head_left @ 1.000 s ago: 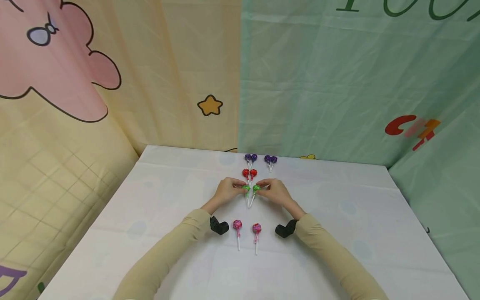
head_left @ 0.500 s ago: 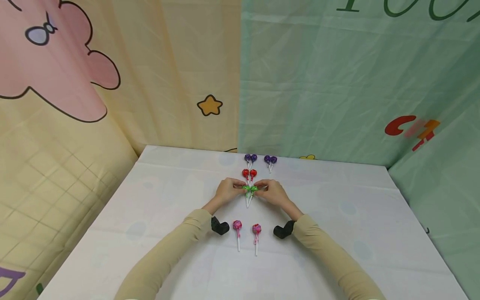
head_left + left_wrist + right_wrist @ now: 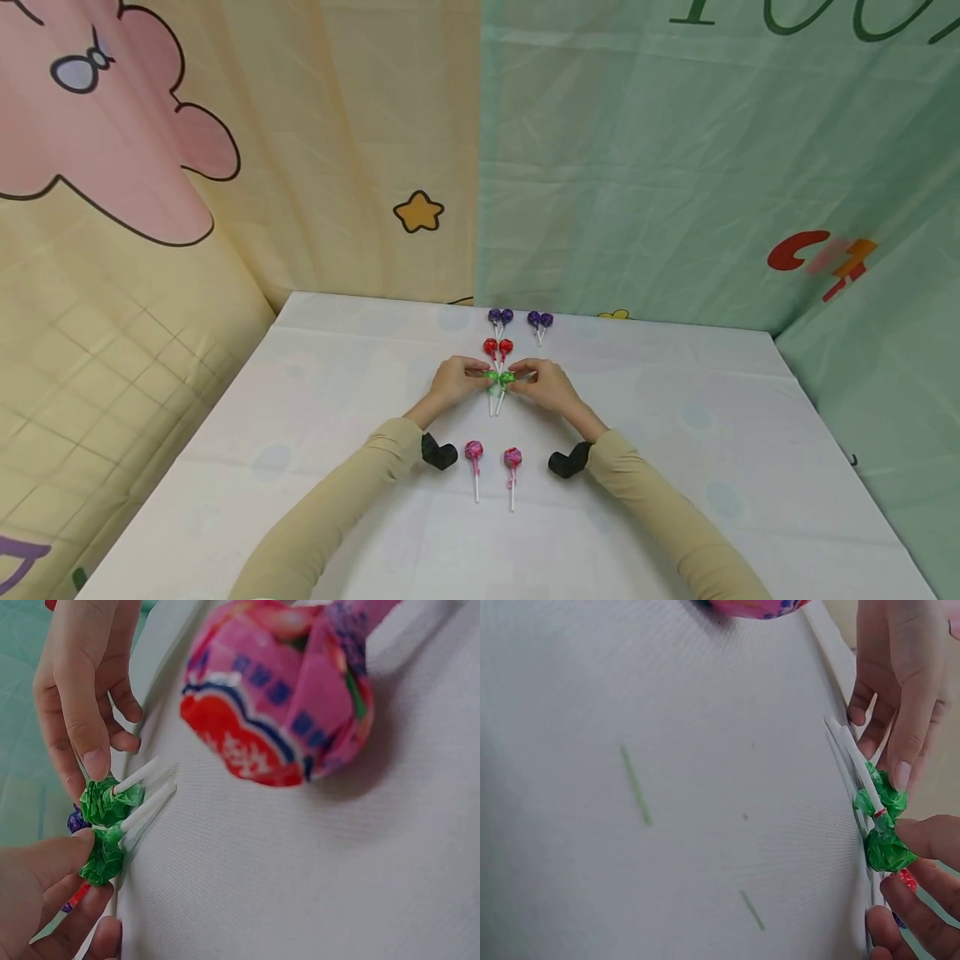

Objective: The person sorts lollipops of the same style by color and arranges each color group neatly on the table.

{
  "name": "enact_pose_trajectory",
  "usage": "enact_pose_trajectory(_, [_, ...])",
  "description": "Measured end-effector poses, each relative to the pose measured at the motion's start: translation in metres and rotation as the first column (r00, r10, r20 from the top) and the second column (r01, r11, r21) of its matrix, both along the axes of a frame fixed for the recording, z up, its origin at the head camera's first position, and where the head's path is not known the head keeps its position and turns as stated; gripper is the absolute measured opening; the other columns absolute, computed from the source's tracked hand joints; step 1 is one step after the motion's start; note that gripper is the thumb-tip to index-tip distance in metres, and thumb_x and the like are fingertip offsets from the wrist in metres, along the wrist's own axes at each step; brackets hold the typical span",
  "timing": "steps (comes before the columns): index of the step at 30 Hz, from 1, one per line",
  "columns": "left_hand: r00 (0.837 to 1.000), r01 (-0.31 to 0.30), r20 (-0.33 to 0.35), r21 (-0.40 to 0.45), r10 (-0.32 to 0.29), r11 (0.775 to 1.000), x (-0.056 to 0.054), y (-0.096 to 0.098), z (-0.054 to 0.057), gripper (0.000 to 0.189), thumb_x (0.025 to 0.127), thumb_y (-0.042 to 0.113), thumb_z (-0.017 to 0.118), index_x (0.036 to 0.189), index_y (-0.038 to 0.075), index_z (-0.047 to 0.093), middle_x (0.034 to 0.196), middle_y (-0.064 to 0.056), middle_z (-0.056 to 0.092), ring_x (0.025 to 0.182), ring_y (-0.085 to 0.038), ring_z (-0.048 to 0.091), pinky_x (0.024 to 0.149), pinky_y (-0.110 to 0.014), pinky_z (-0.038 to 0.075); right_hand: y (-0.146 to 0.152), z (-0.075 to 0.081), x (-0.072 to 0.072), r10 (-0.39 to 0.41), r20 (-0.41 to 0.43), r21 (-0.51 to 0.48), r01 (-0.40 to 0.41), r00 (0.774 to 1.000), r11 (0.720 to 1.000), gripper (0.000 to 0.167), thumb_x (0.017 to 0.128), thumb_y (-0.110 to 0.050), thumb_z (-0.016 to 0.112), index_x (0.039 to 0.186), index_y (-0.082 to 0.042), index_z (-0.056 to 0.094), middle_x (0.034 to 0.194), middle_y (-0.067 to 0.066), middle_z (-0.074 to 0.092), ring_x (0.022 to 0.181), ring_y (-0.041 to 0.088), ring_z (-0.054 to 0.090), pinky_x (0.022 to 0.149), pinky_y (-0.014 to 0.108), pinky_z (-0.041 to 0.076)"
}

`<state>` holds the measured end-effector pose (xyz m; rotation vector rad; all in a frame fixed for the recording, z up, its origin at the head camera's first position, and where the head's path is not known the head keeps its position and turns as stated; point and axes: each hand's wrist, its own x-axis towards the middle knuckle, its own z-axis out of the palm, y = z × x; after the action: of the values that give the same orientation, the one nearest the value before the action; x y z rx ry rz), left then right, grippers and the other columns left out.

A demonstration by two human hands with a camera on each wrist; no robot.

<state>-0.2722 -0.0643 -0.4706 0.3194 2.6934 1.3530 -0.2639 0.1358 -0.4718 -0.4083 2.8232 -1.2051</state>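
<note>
My left hand (image 3: 456,379) pinches a green-wrapped lollipop (image 3: 103,859) between thumb and fingers. Opposite it, my right hand (image 3: 551,385) pinches a second green lollipop (image 3: 889,851) by its wrapped head. The two green heads sit side by side, touching or nearly so, and their white sticks point toward my body with the ends close together. Just beyond them lie two red lollipops (image 3: 506,347), heads side by side and sticks converging. Closer to me, two pink lollipops (image 3: 474,451) (image 3: 512,457) lie apart between my forearms; one looms large in the left wrist view.
At the far edge of the white-covered table (image 3: 337,350) lie two pairs of purple lollipops, a left pair (image 3: 501,317) and a right pair (image 3: 540,320). Printed curtains (image 3: 637,167) stand behind the table and at both sides. A dark wrist mount (image 3: 438,452) sits under each cuff.
My right hand has shifted slightly left, bringing its green lollipop up beside the other one. In the last half second the stick ends have come slightly apart. Other lollipops stay where they were.
</note>
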Motion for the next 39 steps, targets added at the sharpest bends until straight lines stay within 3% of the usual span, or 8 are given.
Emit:
enact_pose_trajectory(22, [0.999, -0.024, 0.026, -0.001, 0.024, 1.0, 0.004, -0.001, 0.005, 0.029, 0.086, 0.019, 0.073, 0.112, 0.007, 0.071, 0.106, -0.011, 0.072, 0.096, -0.023, 0.067, 0.088, -0.038, 0.051, 0.008, 0.004, 0.007, 0.001, -0.001, -0.001, -0.001, 1.0, 1.0, 0.031, 0.084, -0.019, 0.073, 0.112, -0.008, 0.07, 0.105, 0.011, 0.072, 0.083, 0.019, 0.062, 0.072, 0.03, 0.049])
enact_pose_trajectory(30, [0.999, -0.034, -0.015, -0.017, 0.033, 0.999, 0.011, -0.008, 0.005, 0.032, 0.086, 0.021, 0.073, 0.115, 0.009, 0.069, 0.11, -0.012, 0.07, 0.102, -0.027, 0.065, 0.09, -0.041, 0.05, 0.013, 0.005, 0.023, -0.003, -0.008, 0.008, 0.003, 1.0, 1.0, 0.031, 0.084, -0.018, 0.073, 0.113, -0.008, 0.069, 0.104, 0.01, 0.072, 0.075, 0.014, 0.058, 0.064, 0.025, 0.045])
enact_pose_trajectory(39, [0.999, -0.009, -0.051, -0.007, 0.009, 1.0, 0.03, -0.02, 0.006, 0.03, 0.083, 0.017, 0.075, 0.111, 0.006, 0.071, 0.102, -0.012, 0.072, 0.09, -0.023, 0.064, 0.082, -0.037, 0.05, 0.019, 0.011, 0.047, -0.002, 0.022, -0.001, 0.002, 1.0, 1.0, 0.03, 0.084, -0.019, 0.073, 0.113, -0.01, 0.069, 0.106, 0.007, 0.071, 0.078, 0.014, 0.057, 0.064, 0.026, 0.045])
